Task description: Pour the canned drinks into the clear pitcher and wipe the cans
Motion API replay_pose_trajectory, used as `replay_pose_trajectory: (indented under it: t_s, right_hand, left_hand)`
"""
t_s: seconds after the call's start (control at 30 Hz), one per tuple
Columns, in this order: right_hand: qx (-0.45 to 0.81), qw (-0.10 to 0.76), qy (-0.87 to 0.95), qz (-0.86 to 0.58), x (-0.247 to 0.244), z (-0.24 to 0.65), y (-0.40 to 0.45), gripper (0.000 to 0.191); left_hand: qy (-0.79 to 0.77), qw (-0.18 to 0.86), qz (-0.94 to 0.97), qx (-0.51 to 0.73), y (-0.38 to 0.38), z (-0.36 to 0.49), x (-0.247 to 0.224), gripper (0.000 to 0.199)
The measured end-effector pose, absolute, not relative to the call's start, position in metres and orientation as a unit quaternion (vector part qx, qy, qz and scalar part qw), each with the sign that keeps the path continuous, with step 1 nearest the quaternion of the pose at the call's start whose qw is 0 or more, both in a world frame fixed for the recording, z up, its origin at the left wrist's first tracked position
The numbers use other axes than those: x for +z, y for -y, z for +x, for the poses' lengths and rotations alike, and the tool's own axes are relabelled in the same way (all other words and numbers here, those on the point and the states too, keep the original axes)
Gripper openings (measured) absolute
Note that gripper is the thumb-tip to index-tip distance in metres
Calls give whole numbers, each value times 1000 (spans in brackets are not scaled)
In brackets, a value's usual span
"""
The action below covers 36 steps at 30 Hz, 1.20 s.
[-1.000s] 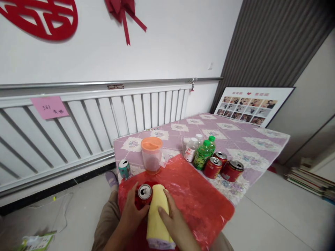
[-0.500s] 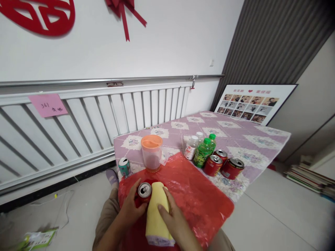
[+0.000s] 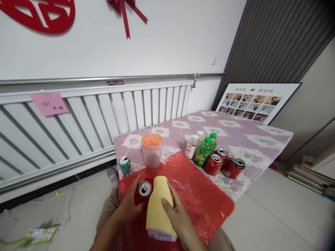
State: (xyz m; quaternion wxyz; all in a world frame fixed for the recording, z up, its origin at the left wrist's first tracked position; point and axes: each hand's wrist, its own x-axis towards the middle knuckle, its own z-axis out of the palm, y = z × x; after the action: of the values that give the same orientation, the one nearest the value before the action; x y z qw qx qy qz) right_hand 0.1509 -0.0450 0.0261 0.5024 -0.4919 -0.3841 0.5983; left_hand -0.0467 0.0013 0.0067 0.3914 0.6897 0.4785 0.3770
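Observation:
My left hand (image 3: 132,204) is wrapped round a red drink can (image 3: 144,190), whose opened top faces up. Just right of the can, my right hand (image 3: 176,207) grips a folded yellow cloth (image 3: 159,212) with a pale purple edge at its near end. Thumb on top, fingers along its far right side. Beneath both lies a red plastic bag (image 3: 193,195) spread over the near corner of the table. Behind the can stands a clear plastic pitcher (image 3: 152,153) with an orange lid, and a small teal can (image 3: 125,165) is to its left.
Two green-capped bottles (image 3: 203,153), two white-capped bottles (image 3: 192,146) and three red cans (image 3: 233,168) are grouped on the patterned tablecloth (image 3: 196,127). A white radiator (image 3: 131,108) runs behind the table's left side. A photo board (image 3: 251,101) leans at the far right.
The far end of the yellow cloth has risen slightly and moved a little right, with my right hand on it. My left hand stays round the red can.

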Motion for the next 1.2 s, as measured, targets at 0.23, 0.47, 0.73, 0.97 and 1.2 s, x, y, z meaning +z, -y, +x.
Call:
replay_pose_trajectory:
  t_s: [0.23, 0.47, 0.73, 0.97, 1.2]
  right_hand:
    - [505, 443, 481, -564, -1, 147, 40, 76]
    - [485, 448, 485, -574, 8, 155, 39, 72]
    - [520, 480, 448, -545, 8, 150, 39, 70]
    - [463, 430, 506, -587, -6, 148, 39, 69]
    - [551, 485, 420, -534, 16, 155, 39, 76]
  left_hand:
    - [-531, 323, 663, 417, 4, -37, -9, 84]
    - [-534, 304, 659, 434, 5, -39, -14, 93]
    - [-483, 377, 684, 396, 0, -48, 5, 89]
    - [-545, 286, 658, 434, 4, -39, -15, 87]
    - [-506, 345, 674, 413, 5, -47, -3, 96]
